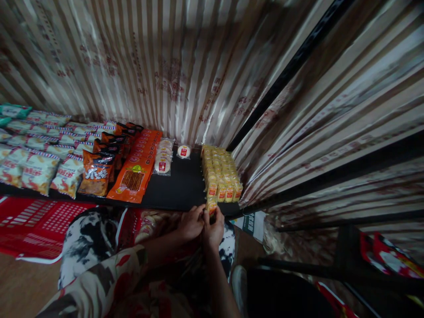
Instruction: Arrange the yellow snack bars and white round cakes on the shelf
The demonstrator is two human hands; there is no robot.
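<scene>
Past the orange snack bags [132, 176] on the black shelf [175, 190], the left hand [191, 223] and right hand [213, 229] pinched one yellow snack packet [211, 205] at the shelf's front edge, just before the yellow packet rows [220, 170]; apparently mid-placement, needing alignment with them.

black shelf [179, 187], snack packets [39, 170], yellow packs [221, 174]
</scene>
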